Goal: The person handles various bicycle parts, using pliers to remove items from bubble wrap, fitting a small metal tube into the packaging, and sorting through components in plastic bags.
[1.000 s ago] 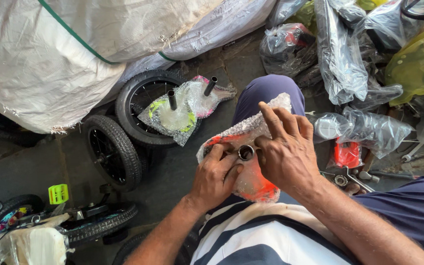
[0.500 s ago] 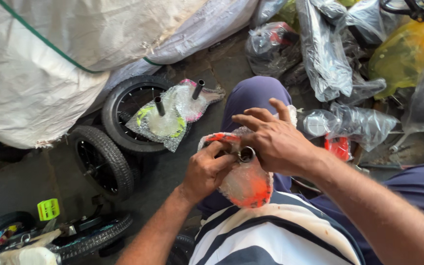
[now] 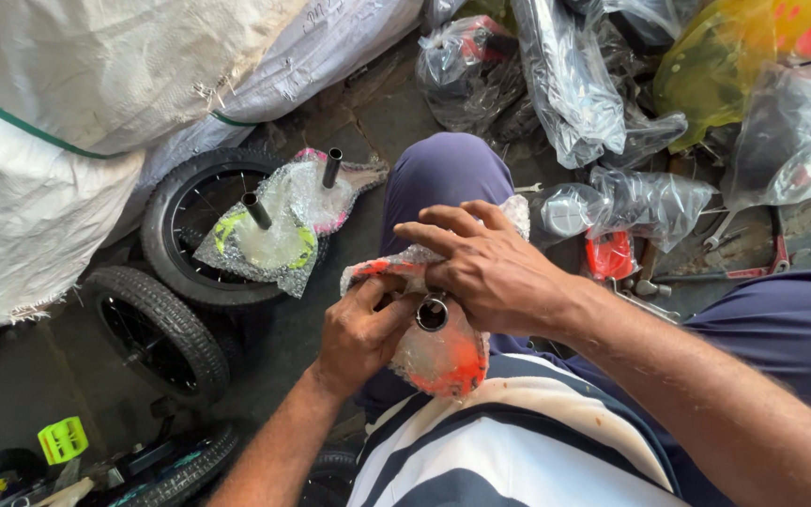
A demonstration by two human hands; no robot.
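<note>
Orange part in bubble wrap, held over the lap.

The orange part [image 3: 438, 357] is wrapped in clear bubble wrap, orange colour showing through at its lower end and along its upper left edge. A short metal tube [image 3: 432, 313] with an open round end stands out of the wrap, facing up. The left hand [image 3: 360, 330] grips the wrap from the left; the right hand [image 3: 490, 268] lies across the top, fingers spread, just above the tube.
</note>
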